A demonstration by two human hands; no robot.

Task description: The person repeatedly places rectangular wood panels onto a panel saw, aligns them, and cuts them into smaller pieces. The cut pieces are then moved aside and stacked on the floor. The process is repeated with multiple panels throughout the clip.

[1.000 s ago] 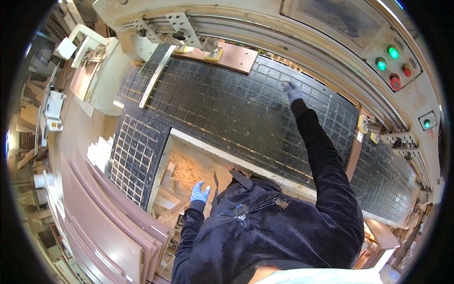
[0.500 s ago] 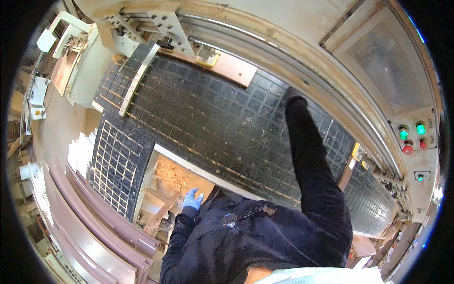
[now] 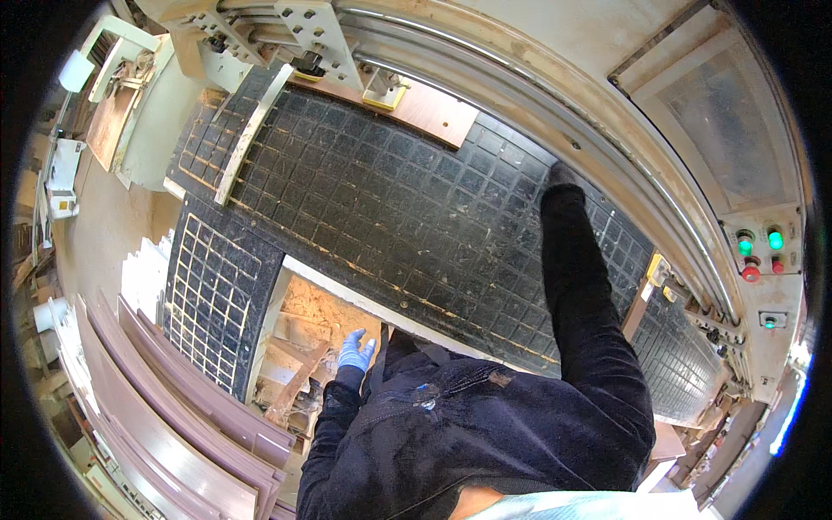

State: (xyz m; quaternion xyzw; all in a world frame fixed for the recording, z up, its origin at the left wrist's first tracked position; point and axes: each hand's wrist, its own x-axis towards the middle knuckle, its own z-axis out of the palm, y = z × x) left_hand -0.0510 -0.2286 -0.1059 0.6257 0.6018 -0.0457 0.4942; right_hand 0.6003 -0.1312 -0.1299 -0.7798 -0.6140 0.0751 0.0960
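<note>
While right hand (image 3: 562, 176) reaches far across black gridded table (image 3: 373, 199), wood scraps (image 3: 299, 355) beside left hand (image 3: 354, 351)

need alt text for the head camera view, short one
Seen from above, a person in a dark jacket leans over a black gridded machine bed, right hand stretched to its far edge by a curved metal rail. The left hand, in a blue glove, hangs open over a bin of wood scraps. Brown panels are stacked at the left.
</note>
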